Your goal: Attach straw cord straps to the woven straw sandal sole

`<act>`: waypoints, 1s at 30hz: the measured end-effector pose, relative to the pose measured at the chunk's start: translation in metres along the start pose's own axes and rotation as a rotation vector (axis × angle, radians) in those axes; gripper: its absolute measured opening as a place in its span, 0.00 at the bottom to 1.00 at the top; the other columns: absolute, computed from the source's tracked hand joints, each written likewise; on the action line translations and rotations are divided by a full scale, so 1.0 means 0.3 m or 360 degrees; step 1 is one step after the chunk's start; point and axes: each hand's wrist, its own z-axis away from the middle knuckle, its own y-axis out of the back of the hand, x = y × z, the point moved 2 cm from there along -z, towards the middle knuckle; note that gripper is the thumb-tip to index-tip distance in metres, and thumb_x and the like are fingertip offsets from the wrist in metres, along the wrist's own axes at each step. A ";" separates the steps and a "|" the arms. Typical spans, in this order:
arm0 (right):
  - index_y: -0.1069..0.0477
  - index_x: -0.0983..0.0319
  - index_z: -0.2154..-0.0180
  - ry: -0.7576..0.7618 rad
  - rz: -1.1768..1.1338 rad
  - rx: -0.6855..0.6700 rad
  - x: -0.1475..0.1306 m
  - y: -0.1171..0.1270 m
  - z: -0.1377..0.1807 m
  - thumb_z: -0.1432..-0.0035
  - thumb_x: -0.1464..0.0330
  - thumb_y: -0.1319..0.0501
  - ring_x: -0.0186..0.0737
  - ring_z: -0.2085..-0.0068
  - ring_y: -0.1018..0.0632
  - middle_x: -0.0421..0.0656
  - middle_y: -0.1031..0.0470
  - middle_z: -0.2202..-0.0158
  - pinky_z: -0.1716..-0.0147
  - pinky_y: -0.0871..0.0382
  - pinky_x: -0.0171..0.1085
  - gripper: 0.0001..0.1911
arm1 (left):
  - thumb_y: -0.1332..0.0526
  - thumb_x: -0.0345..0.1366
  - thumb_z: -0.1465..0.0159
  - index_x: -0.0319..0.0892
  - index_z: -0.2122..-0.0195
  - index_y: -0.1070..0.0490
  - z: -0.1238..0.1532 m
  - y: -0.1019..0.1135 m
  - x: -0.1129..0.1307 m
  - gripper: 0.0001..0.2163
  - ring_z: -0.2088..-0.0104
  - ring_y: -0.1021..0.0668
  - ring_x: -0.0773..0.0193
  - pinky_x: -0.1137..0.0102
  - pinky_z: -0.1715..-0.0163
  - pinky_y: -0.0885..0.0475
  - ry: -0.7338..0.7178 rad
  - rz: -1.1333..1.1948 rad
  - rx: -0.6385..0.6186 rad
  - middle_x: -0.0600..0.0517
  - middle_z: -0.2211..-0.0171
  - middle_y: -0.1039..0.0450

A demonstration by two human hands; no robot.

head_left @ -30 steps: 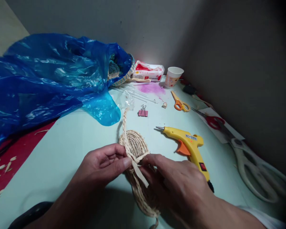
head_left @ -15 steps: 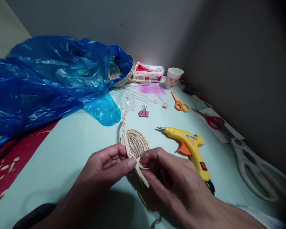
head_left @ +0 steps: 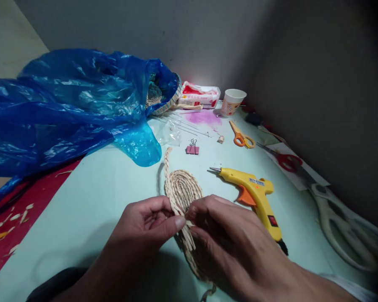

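Observation:
My left hand (head_left: 159, 220) pinches a pale straw braid (head_left: 168, 178) between thumb and fingers; the braid's finished end points up and away from me. My right hand (head_left: 220, 235) is closed at the loose strands (head_left: 188, 239) just below my left thumb, its fingertips pressed together on a strand that they mostly hide. Beneath both hands lies an oval coiled mat of braided straw (head_left: 185, 188), its lower part shaded and partly covered by my right hand. To the right of that hand rests a yellow hot glue gun (head_left: 250, 184) with an orange trigger.
A blue plastic bag (head_left: 82, 105) with coiled work inside fills the left. Farther back are a pink binder clip (head_left: 192, 149), orange scissors (head_left: 239, 139), a paper cup (head_left: 233, 102) and a tissue pack (head_left: 200, 100). Large grey scissors (head_left: 329, 235) and red-handled scissors (head_left: 288, 162) lie right.
The view has shifted slightly, so things sit a little farther right. The loose strands, spread and crossed before, now hang closer together below my left thumb.

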 end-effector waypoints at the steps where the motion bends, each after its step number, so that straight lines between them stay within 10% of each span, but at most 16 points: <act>1: 0.36 0.60 0.64 -0.0004 0.0010 -0.0018 -0.002 0.003 -0.001 0.35 0.73 0.45 0.33 0.69 0.31 0.37 0.33 0.71 0.70 0.38 0.33 0.04 | 0.29 0.38 0.52 0.41 0.73 0.26 0.000 0.000 -0.001 0.09 0.69 0.27 0.62 0.71 0.64 0.33 0.0002 -0.0001 0.0002 0.56 0.78 0.31; 18: 0.35 0.59 0.61 -0.0242 -0.0122 -0.0141 0.009 0.017 -0.001 0.34 0.68 0.45 0.38 0.64 0.27 0.40 0.27 0.66 0.64 0.35 0.38 0.02 | 0.33 0.42 0.44 0.38 0.70 0.28 -0.011 0.006 -0.008 0.11 0.68 0.26 0.63 0.70 0.66 0.34 -0.0222 -0.0129 -0.0138 0.51 0.72 0.26; 30: 0.32 0.61 0.60 0.0036 0.0246 0.0098 -0.010 0.053 -0.001 0.33 0.72 0.48 0.36 0.70 0.28 0.40 0.27 0.70 0.70 0.37 0.37 0.07 | 0.32 0.40 0.47 0.41 0.73 0.26 -0.013 0.001 0.012 0.09 0.72 0.27 0.63 0.72 0.73 0.33 -0.0313 -0.0335 0.0075 0.53 0.76 0.28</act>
